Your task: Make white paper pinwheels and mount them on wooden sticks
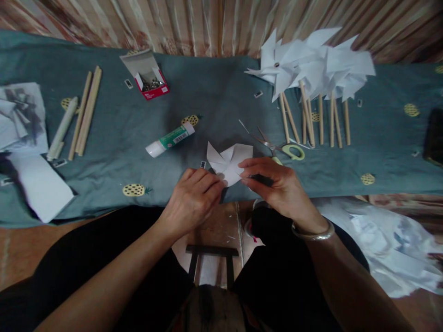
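Note:
A white paper pinwheel with folded blades is held over the table's front edge. My left hand pinches its lower left side with thumb and fingers. From the right, my right hand grips the pinwheel's edge between thumb and fingers. Just behind it lie scissors with pale green handles. A green and white glue stick rests on its side to the left of the pinwheel.
Finished pinwheels on wooden sticks lie at the back right. An open red box holds small metal pieces. Wooden sticks, a pale rolled tube and paper sheets lie left. A white plastic bag is below the table, right.

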`<state>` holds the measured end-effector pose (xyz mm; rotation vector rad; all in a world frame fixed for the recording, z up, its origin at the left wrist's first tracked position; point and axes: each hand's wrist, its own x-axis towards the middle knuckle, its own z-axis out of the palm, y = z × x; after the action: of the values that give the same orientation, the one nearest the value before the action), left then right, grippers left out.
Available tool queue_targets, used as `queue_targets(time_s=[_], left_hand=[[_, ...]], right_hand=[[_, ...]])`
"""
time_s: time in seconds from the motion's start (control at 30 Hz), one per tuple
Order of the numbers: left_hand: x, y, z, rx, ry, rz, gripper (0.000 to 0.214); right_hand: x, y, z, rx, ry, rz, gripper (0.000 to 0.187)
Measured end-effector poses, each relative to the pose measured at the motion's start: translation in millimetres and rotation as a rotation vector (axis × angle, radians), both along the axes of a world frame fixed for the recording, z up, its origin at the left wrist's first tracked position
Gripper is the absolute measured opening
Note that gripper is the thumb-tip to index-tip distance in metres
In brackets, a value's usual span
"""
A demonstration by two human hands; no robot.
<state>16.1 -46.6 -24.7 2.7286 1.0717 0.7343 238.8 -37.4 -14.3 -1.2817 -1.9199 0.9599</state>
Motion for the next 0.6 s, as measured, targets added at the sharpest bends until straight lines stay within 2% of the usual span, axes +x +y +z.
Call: queue_targets(time_s=[0.2, 0.37, 0.6], left_hand=[[3, -1, -4.2, -0.006, -0.050, -0.004, 0.012], [2, -2, -8.4, 0.004, -0.074, 0.004, 0.015], [2, -2, -3.9, -0.054, -0.056, -0.037, 0.024]], right_hand=[[-9, 4, -4.5, 0.039, -0.033, 0.023, 0.009], [-16, 5, -7.4, 0.082, -0.055, -0.039, 0.008], [-25, 5, -6.8, 0.131, -0.130, -0.118, 0.013]])
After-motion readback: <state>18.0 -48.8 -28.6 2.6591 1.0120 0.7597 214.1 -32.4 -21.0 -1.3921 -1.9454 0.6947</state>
